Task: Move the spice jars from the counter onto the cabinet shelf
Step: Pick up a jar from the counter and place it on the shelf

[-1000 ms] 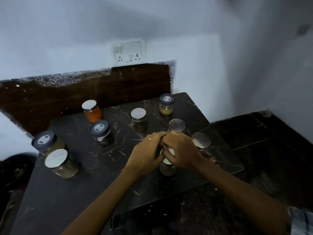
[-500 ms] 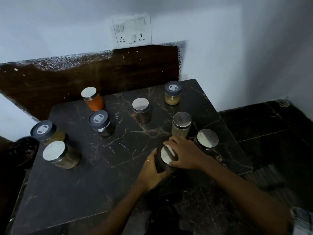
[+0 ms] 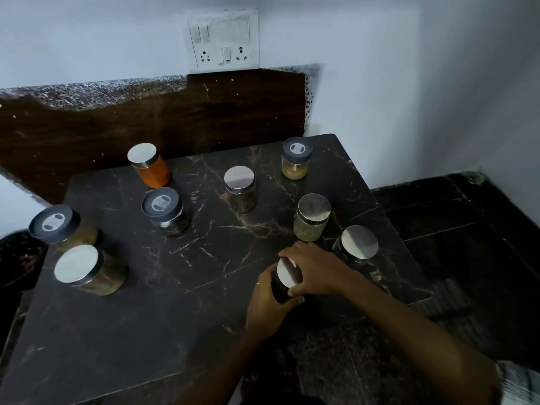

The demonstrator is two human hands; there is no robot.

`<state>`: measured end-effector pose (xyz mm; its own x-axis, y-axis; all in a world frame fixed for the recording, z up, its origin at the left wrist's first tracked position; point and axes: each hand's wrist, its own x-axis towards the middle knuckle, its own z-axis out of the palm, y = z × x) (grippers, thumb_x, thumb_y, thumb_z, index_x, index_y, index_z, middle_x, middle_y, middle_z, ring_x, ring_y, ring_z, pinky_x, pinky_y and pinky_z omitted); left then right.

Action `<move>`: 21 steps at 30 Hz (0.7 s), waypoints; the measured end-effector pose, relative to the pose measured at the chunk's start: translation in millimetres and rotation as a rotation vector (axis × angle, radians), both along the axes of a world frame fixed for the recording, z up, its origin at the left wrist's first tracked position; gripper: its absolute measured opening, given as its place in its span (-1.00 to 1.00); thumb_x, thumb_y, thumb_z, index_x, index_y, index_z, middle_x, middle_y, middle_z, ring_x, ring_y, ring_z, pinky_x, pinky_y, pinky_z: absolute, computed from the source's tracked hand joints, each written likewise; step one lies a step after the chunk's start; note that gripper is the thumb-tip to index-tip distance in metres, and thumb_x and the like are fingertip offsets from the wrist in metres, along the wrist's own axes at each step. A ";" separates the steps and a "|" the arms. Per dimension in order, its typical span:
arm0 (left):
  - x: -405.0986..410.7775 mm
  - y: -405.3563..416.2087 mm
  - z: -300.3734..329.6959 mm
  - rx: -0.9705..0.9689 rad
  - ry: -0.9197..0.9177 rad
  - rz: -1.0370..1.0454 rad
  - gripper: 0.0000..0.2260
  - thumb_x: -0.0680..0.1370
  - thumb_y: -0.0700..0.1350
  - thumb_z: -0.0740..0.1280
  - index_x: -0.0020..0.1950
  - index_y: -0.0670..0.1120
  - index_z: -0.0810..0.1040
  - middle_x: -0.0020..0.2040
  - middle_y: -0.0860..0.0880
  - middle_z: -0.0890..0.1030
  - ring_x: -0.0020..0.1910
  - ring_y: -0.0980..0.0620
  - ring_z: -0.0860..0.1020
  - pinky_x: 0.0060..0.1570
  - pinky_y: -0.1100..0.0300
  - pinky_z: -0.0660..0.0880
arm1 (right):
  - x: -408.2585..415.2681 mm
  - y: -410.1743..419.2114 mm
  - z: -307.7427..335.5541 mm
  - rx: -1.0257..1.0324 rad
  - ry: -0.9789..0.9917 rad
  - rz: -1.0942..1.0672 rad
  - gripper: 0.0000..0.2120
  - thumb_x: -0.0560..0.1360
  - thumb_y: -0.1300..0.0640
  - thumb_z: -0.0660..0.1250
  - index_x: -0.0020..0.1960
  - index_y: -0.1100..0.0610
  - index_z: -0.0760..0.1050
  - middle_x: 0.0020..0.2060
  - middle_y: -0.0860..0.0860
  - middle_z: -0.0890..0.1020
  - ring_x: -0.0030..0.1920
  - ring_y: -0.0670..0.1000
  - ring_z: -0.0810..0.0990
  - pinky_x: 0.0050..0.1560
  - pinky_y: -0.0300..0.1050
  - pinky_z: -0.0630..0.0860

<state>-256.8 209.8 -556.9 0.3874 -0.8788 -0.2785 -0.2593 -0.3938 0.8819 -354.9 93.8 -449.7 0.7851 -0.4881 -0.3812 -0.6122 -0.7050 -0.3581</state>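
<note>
Several spice jars stand on a dark marble counter [image 3: 181, 287]. Both my hands hold a dark jar with a silver lid [image 3: 287, 273] near the counter's front right. My left hand [image 3: 267, 302] wraps its side from the left, and my right hand [image 3: 317, 270] grips the lid and the right side. Close behind stand a green-spice jar [image 3: 312, 217] and a silver-lidded jar [image 3: 358, 244]. Further back are an orange jar [image 3: 149, 165], a dark-lidded jar [image 3: 165, 210], a silver-lidded jar [image 3: 241, 188] and a yellowish jar [image 3: 295, 157]. No cabinet shelf is in view.
Two more jars, one dark-lidded [image 3: 60, 228] and one silver-lidded [image 3: 87, 270], sit at the counter's left edge. A brown backsplash [image 3: 175, 118] and a white switch plate [image 3: 223, 42] are on the wall behind. Dark floor [image 3: 455, 229] lies to the right.
My hands have drawn the dark jar nearer the counter's front edge, and my left hand has slid down onto its side. The camera has tilted up, showing more wall.
</note>
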 end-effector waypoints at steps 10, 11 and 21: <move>-10.1 -2.4 -8.6 -0.065 0.076 0.061 -0.26 0.19 0.10 0.56 0.26 0.38 0.27 0.09 0.45 0.50 0.13 0.45 0.45 -0.01 0.60 0.37 | 4.5 2.2 1.9 -0.067 -0.012 -0.009 -0.29 0.25 -0.13 0.45 0.33 0.00 0.31 0.17 -0.02 0.42 0.17 0.03 0.41 0.06 0.03 0.50; -10.7 -3.2 -7.8 -0.072 0.083 0.062 -0.27 0.19 0.10 0.56 0.25 0.40 0.27 0.10 0.43 0.51 0.12 0.43 0.47 -0.01 0.57 0.39 | 5.1 2.0 3.5 -0.074 -0.011 -0.005 -0.30 0.25 -0.13 0.45 0.32 0.00 0.32 0.15 -0.02 0.43 0.15 0.03 0.42 0.05 0.03 0.50; 3.6 -19.1 35.1 -0.209 0.132 0.082 -0.26 0.18 0.14 0.57 0.28 0.13 0.33 0.16 0.07 0.59 0.14 0.11 0.56 0.16 0.04 0.53 | 28.3 -17.0 55.4 -0.076 -0.086 0.013 -0.32 0.27 -0.23 0.43 0.31 -0.03 0.35 0.14 -0.02 0.46 0.09 0.00 0.50 0.00 -0.14 0.43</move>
